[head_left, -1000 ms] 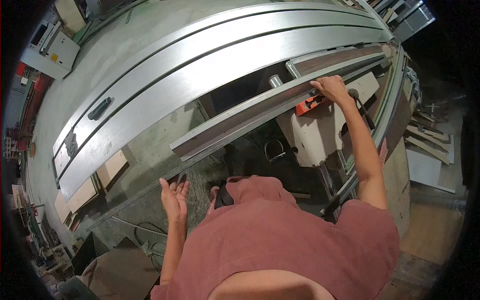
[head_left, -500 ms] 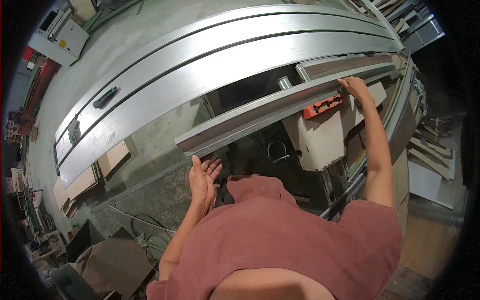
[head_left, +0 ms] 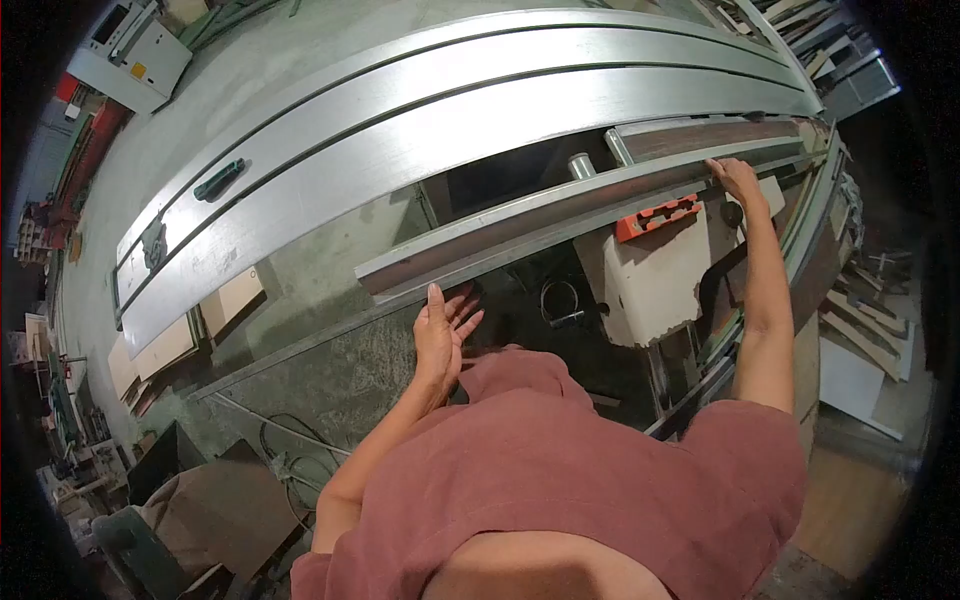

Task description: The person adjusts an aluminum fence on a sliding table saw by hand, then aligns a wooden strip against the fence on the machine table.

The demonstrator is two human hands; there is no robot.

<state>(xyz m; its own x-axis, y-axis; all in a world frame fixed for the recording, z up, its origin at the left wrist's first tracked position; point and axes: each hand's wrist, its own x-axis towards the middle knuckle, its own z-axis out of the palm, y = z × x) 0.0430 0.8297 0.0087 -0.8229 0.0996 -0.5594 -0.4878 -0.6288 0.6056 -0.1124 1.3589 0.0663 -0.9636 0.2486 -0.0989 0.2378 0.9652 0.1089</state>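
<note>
A long grey metal rail with an angled profile runs across the middle of the view in front of me. At its right part, my right hand is closed over the rail, fingers curled at its edge. Near the rail's left end, my left hand is palm up with its fingers spread. Its thumb tip is at the rail's lower edge; whether it touches cannot be told. An orange-red slotted piece sits just below the rail, on top of a cream-coloured machine cover.
Beyond the rail lies a wide silver slotted table bearing a dark green handle. Two metal cylinders, one a short post, stand behind the rail. Boards lean at left; wood strips lie at right. A cable hangs lower left.
My left hand has moved right along the rail's lower edge. My right hand has shifted slightly right along the rail. The whole view has also moved a little.
</note>
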